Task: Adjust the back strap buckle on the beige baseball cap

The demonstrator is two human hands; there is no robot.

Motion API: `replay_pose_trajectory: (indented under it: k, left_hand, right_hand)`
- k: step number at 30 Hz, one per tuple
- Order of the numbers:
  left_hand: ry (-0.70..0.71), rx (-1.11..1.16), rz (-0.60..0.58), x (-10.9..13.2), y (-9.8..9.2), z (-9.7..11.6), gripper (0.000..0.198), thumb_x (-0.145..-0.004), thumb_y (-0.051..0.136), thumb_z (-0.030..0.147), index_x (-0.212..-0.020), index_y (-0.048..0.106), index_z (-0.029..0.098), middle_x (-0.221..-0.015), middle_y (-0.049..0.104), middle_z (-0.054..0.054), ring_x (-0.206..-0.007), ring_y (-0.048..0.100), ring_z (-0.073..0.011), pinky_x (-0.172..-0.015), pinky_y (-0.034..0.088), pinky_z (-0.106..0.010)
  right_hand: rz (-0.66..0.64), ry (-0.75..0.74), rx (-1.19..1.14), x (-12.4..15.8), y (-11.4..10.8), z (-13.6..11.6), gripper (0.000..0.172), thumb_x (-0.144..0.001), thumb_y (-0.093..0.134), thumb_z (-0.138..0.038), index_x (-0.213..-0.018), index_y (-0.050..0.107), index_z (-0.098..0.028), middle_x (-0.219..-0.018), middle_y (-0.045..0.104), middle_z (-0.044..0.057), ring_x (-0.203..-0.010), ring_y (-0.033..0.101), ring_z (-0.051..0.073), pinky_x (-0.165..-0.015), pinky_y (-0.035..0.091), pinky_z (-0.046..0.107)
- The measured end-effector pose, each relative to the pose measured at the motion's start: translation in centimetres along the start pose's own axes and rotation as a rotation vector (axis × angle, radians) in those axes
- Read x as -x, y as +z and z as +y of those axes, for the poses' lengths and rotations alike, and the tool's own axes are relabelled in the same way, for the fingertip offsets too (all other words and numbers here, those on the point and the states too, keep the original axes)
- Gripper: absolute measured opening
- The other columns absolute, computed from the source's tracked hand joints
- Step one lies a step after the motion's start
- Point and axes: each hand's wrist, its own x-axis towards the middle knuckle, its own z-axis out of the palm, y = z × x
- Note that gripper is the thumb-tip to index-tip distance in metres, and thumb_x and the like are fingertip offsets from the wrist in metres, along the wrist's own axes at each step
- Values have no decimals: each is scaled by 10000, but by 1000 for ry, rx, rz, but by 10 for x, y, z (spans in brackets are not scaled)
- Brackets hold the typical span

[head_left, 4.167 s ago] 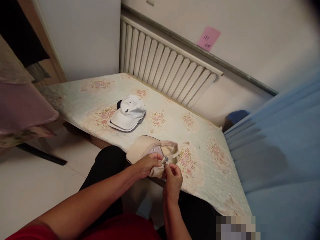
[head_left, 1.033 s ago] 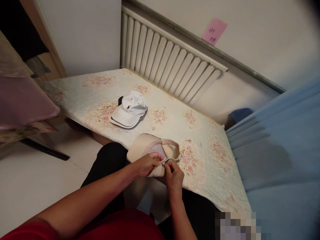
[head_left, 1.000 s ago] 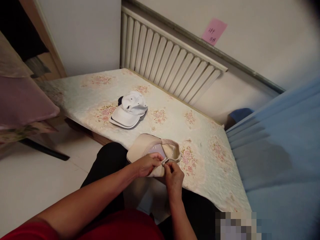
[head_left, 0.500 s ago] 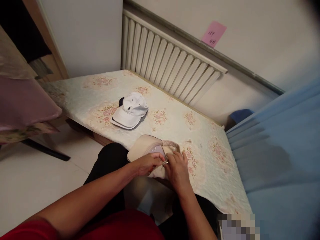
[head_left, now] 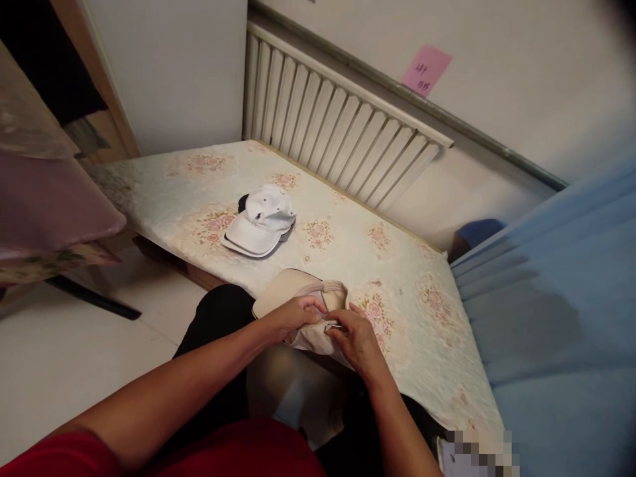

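Note:
A beige baseball cap (head_left: 283,291) lies with its inside up at the near edge of the bed, above my lap, its brim to the left. My left hand (head_left: 301,317) is closed on the cap's rim, thumb and fingers pinching the fabric. At the cap's right part, my right hand (head_left: 355,334) is closed around a small shiny metal piece (head_left: 334,327). Whether that piece is the strap's buckle or a separate tool, I cannot tell. Farther back sit stacked caps, a white cap (head_left: 271,212) with a small dark emblem on top.
A flowered sheet (head_left: 342,248) covers the bed. Behind it are a white radiator (head_left: 318,119) and a pink note (head_left: 427,69) on the wall. A blue curtain (head_left: 556,318) hangs at right. Pink cloth (head_left: 54,205) drapes at left. A partly blurred object (head_left: 467,457) lies at lower right.
My right hand has shifted slightly right and down, its fingers drawn back from the cap's rim, so more of the metal piece shows. My left hand stays on the cap.

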Motion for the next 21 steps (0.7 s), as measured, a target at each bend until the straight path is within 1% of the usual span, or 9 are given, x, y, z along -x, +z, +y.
replay_pose_trajectory:
  k: [5, 9, 13, 17, 21]
  left_hand:
    - [-17, 129, 16, -1, 0, -3, 339, -570, 710, 246, -862, 560, 161, -637, 544, 21, -541, 488, -107, -524, 321, -227]
    - [-59, 157, 14, 2, 3, 0, 313, -599, 687, 238, -875, 567, 150, -648, 556, 4, -542, 495, -111, -525, 326, -235]
    - [-74, 184, -1, 4, 4, 1, 344, -592, 698, 239, -896, 568, 145, -668, 572, -7, -563, 517, -120, -542, 342, -241]
    - [-67, 189, -9, 3, 3, 1, 358, -583, 717, 248, -889, 567, 139, -683, 586, -10, -575, 528, -121, -559, 357, -245]
    - [-91, 190, -43, 3, 2, 1, 363, -571, 738, 261, -868, 570, 136, -692, 592, -10, -600, 543, -124, -568, 365, -239]
  right_hand:
    - [2, 6, -45, 1, 2, 0, 193, -790, 564, -193, -939, 671, -253, -887, 707, 11, -821, 625, 183, -1084, 215, 496]
    - [24, 8, -45, 2, 3, -2, 197, -780, 534, -148, -890, 664, -248, -837, 689, -16, -799, 613, 158, -1093, 205, 467]
    - [29, -10, -18, 1, 5, -3, 202, -771, 513, -114, -862, 648, -233, -802, 669, -28, -759, 602, 142, -1092, 210, 454]
    - [-6, -13, -29, 0, 4, -2, 168, -789, 515, -125, -836, 633, -235, -783, 662, -27, -744, 600, 148, -1096, 210, 465]
    - [-44, -6, -77, 0, 1, -2, 158, -796, 546, -136, -878, 623, -247, -816, 667, -29, -775, 609, 150, -1110, 207, 444]
